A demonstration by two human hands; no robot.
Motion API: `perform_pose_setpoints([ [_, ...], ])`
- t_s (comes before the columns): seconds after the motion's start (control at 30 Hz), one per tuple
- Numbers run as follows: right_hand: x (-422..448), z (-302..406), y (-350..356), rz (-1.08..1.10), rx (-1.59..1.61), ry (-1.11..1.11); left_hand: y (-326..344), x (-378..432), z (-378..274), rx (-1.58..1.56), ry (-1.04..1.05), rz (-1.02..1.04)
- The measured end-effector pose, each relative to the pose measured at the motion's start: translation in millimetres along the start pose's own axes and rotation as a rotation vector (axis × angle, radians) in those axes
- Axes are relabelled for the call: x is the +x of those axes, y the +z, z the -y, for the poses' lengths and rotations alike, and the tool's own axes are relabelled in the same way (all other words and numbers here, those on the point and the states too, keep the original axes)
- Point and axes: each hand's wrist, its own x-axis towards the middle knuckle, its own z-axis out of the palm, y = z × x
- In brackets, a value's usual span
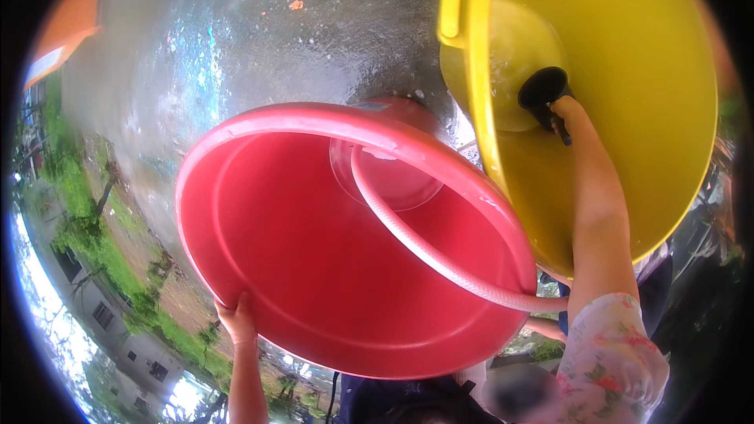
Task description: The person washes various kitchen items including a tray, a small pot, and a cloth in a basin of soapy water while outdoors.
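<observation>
A large red plastic tub [330,247] is tilted, its open mouth towards me. My left hand [237,319] grips its lower-left rim, with the thumb inside. A pale pink ribbed hose [412,244] runs over the tub's right rim and down inside towards the bottom. To the right stands a large yellow plastic tub [636,100], its rim close against the red one. Inside it, my right hand [564,112] is closed around the handle of a black plastic dipper [543,91]. The dipper is over the yellow tub's bottom; its contents are unclear.
Wet concrete ground [283,47] with pale splashes lies beyond the tubs. A small orange scrap [296,5] is on it. At the right, another person's forearm [546,328] and dark clothing show behind the tubs. Grass, shrubs and a building lie off to the left.
</observation>
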Motion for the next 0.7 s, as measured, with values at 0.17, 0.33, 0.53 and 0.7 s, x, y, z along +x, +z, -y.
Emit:
perform_pose_setpoints([
  [0.17, 14, 6, 8, 0.023, 0.100, 0.044, -1, -1, -2, 0.022, -0.035, -0.009],
  [0.33, 40, 18, 13, 0.043, 0.233, 0.079, -4, -3, -1, 0.037, -0.089, -0.036],
  [0.53, 94, 25, 22, -0.035, 0.344, 0.095, 1, -3, -5, 0.032, -0.089, -0.030],
  [0.7, 86, 40, 43, -0.174, -0.233, -0.371, 3, -5, -8, -0.032, -0.077, -0.015],
])
